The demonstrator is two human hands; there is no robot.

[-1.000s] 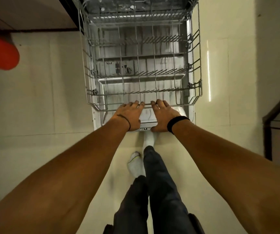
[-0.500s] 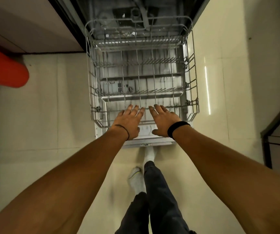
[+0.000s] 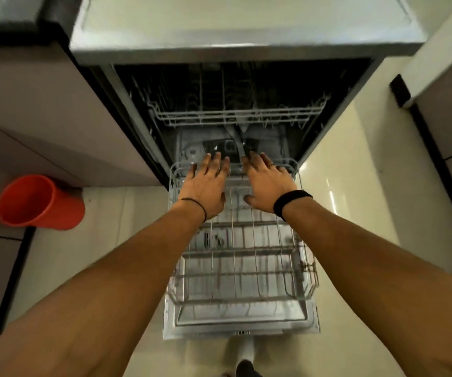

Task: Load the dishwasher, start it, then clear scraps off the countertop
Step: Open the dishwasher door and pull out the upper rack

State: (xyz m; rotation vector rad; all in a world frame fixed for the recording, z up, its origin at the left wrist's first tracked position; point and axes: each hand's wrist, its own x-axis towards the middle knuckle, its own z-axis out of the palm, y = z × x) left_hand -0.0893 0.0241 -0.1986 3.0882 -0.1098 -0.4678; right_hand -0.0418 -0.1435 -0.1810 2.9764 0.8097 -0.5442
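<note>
Nearest the camera and well short of both hands, a foot in a white sock stands on the pale floor, just before the front edge of the dishwasher door, which lies folded down flat. On that door, reaching from its front edge to beneath the hands, sits the lower rack, a grey wire basket drawn out of the machine, with the door's inner panel showing through its wires. Both bare forearms stretch out over the rack side by side. The left hand and the right hand hover palm-down above the rack's far end, close together but apart. Their fingers are straight and slightly spread and hold nothing. The fingertips reach about to the rack's far rim, and it cannot be told whether any of them touches the wire. A thin dark band circles the left wrist, a broad black wristband circles the right, and a ring shows on a right finger. Well apart to the left of the left hand, an orange bin sits on the floor against a cabinet. Just beyond the fingertips opens the dark tub, its floor fittings blurred. Farther in and higher than the hands, the upper rack sits pushed inside. Farthest from the hands, above the opening, runs the pale countertop.
</note>
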